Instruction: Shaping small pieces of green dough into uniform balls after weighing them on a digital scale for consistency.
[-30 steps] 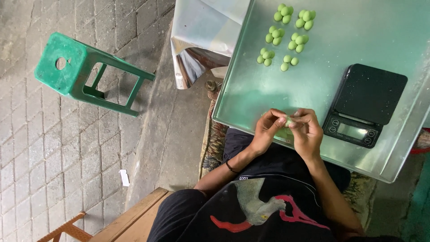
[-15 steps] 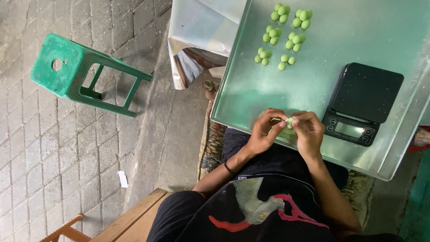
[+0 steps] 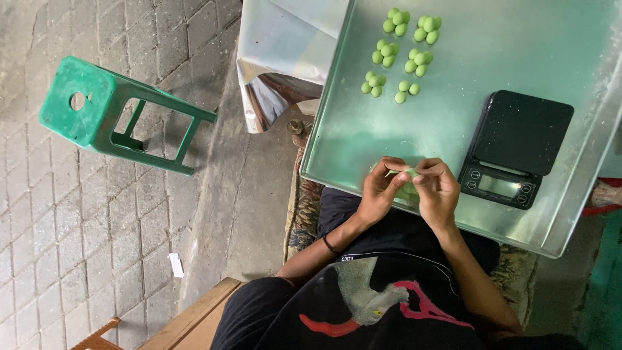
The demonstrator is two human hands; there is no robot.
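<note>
Between the left hand (image 3: 379, 191) and right hand (image 3: 437, 188), a green dough piece (image 3: 408, 174) is pinched by both; uneven pressure could drop it beyond the bench (image 3: 466, 52) edge

On the desk (image 3: 466, 129), the dough balls (image 3: 400, 55) lie toward the far edge, the scale (image 3: 516, 148) near the right edge, both hands (image 3: 409, 188) at the near edge. A stool (image 3: 110, 113) stands on the pavement (image 3: 58, 233) left of the desk.
</note>
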